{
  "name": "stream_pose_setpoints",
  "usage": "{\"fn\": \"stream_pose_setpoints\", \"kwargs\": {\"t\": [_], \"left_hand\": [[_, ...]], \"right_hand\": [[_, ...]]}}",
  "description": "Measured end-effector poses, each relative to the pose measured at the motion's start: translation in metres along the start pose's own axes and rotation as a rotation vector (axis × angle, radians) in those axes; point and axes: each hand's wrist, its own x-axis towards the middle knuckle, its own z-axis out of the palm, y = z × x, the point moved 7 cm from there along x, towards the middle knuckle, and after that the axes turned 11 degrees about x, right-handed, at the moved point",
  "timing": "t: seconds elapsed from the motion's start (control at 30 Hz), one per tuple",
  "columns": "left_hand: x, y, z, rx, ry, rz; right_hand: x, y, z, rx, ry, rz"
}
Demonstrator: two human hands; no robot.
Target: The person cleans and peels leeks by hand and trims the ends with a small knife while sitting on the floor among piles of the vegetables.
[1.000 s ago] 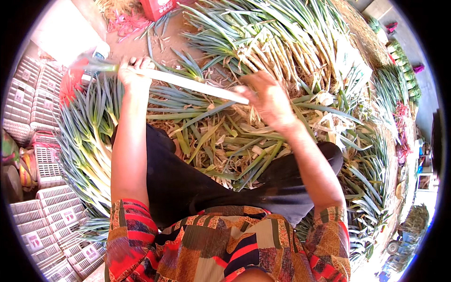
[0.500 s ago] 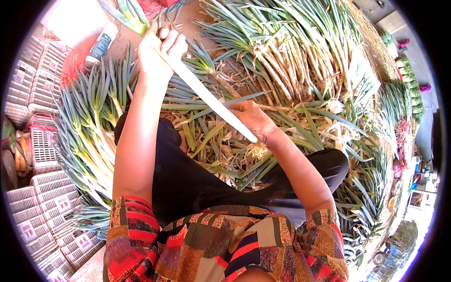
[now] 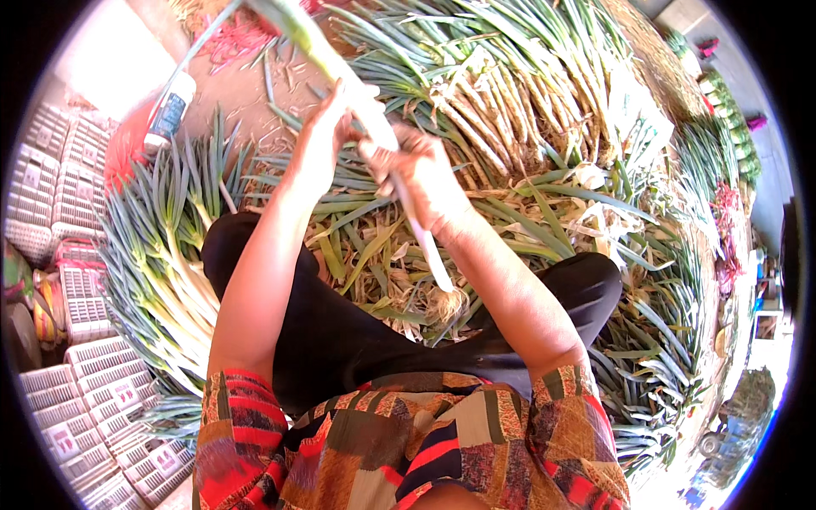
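A long green onion (image 3: 431,255) slants across my lap, white shaft and hairy roots toward me, green top running off the upper edge. Around its upper shaft is my left hand (image 3: 319,149), fingers closed. Just below, my right hand (image 3: 416,174) grips the same stalk, slightly blurred, with fingers curled over it. Under my hands lies a heap of stripped leaves and peelings (image 3: 365,246). To the left, peeled green onions (image 3: 174,280) with clean white shafts are piled beside my knee. Unpeeled green onions (image 3: 510,119) with brownish shafts lie in a big bundle beyond my hands.
White plastic crates (image 3: 89,399) are stacked along the left side. Near the far left are a white bottle with a blue label (image 3: 172,106) and a red plastic bag (image 3: 127,153). More onion leaves (image 3: 654,365) spread at the right. Pink netting (image 3: 238,38) lies at the back.
My right hand has moved up the shaft, away from the root end, close to my left hand. The left hand has shifted right and slightly down, and the onion's top now reaches the upper edge.
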Motion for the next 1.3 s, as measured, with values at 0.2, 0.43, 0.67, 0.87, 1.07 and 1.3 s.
{"fn": "stream_pose_setpoints", "kwargs": {"t": [0.2, 0.43, 0.67, 0.87, 1.07, 1.3], "left_hand": [[-0.076, -0.048, 0.091, 0.138, -0.459, -0.191], [-0.109, -0.042, 0.126, 0.119, -0.303, -0.289], [-0.142, -0.063, 0.165, -0.179, -0.398, -0.646], [-0.140, -0.056, 0.200, 0.385, -0.359, -0.504], [-0.146, -0.079, 0.219, 0.021, -0.485, -0.604], [-0.154, -0.085, 0.242, 0.287, -0.531, -0.684]], "right_hand": [[-0.005, -0.077, -0.068, 0.271, 0.201, -0.361], [-0.042, -0.112, -0.149, 0.537, 0.445, -0.417], [-0.069, -0.111, -0.200, 0.693, 0.482, -0.495], [-0.093, -0.107, -0.212, 0.403, 0.638, -0.627], [-0.100, -0.100, -0.237, 0.729, 0.532, -0.492], [-0.122, -0.111, -0.272, 0.625, 0.655, -0.571]]}}
